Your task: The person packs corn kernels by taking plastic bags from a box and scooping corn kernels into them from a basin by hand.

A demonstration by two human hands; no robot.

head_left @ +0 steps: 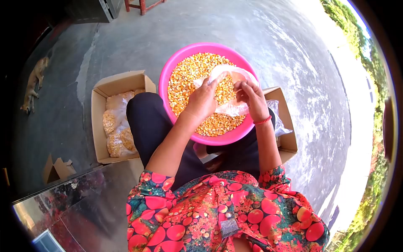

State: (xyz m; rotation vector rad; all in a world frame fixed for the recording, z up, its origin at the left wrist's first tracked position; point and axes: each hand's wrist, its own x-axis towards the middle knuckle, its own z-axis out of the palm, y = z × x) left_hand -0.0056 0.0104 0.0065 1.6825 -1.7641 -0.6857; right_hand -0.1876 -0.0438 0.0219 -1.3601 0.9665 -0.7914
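A pink basin (165,84) full of yellow corn kernels (187,69) rests in front of my knees. Over the kernels a clear plastic bag (233,108) is spread between my two hands, its mouth partly open. My left hand (202,100) grips the bag's near-left edge, thumb and forefinger stretched along the plastic. On the other side my right hand (253,99), with a red bracelet (262,120) at the wrist, pinches the bag with curled fingers. Kernels show through the plastic and between the hands; whether any lie inside the bag I cannot tell.
At my left stands a cardboard box (99,126) holding several filled bags of corn (115,122). Another cardboard box (287,122) with loose plastic bags (280,119) is at my right. A cat-like animal (33,86) lies on the concrete floor. A red stool (142,7) stands farther off.
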